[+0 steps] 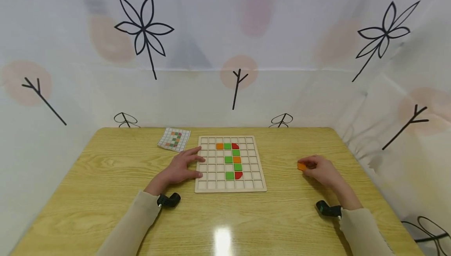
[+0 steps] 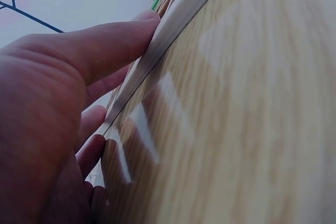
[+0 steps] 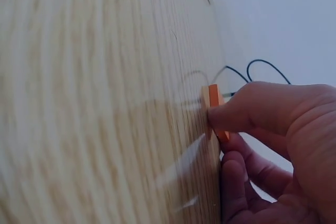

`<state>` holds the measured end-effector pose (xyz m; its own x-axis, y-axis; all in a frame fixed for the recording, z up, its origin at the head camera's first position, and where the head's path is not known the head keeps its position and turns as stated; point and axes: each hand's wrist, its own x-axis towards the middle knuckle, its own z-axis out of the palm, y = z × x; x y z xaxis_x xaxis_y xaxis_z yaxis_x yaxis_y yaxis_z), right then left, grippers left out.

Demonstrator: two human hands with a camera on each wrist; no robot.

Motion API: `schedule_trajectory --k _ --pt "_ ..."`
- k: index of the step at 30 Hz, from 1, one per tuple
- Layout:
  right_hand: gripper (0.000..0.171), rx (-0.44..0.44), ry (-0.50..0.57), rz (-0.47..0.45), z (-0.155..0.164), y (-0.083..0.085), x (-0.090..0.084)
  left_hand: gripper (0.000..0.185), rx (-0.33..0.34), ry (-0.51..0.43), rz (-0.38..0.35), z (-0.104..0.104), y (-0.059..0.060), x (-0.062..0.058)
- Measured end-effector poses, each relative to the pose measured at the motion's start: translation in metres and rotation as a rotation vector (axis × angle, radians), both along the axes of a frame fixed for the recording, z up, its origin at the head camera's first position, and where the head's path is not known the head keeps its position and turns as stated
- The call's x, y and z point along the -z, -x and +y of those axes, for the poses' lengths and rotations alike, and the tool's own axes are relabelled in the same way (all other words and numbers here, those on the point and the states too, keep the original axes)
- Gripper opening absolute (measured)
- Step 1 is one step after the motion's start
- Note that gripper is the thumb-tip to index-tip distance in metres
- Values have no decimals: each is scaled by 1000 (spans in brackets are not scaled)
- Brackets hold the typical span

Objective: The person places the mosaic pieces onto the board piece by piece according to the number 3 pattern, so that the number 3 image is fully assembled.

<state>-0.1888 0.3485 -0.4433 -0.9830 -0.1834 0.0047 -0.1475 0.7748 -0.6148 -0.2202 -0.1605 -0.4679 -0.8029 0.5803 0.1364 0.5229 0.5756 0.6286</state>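
Observation:
At the table's right, my right hand (image 1: 320, 171) pinches an orange tile (image 1: 301, 166) between thumb and fingers. In the right wrist view this orange tile (image 3: 214, 98) is thin and stands at or just above the tabletop; I cannot tell whether it touches. My left hand (image 1: 182, 168) rests at the left edge of a wooden grid board (image 1: 230, 190), fingers spread, with fingertips on its rim. On the board lie orange tiles (image 1: 220, 146), several green tiles (image 1: 230, 175) and two rounded red tiles (image 1: 238, 175), forming a curved figure. The left wrist view shows my thumb (image 2: 121, 43) against the board's side.
A paper card (image 1: 165, 141) with a printed grid and a similar coloured figure lies behind my left hand. The wooden table (image 1: 282, 217) ends at a patterned cloth backdrop (image 1: 197, 99) at the back and sides. Both wrists wear small black cameras (image 1: 328, 209).

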Motion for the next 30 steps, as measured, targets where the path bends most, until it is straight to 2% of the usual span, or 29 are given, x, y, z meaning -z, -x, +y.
schedule_trajectory --k 16,24,30 --pt "36 69 -21 -1 -3 1 3 42 1 -7 -11 1 -1 -4" --pt "36 93 -32 9 -4 0 6 43 -2 -2 -13 1 -1 -1" --pt "39 99 -34 18 -10 1 2 44 -4 2 -31 1 0 -2"
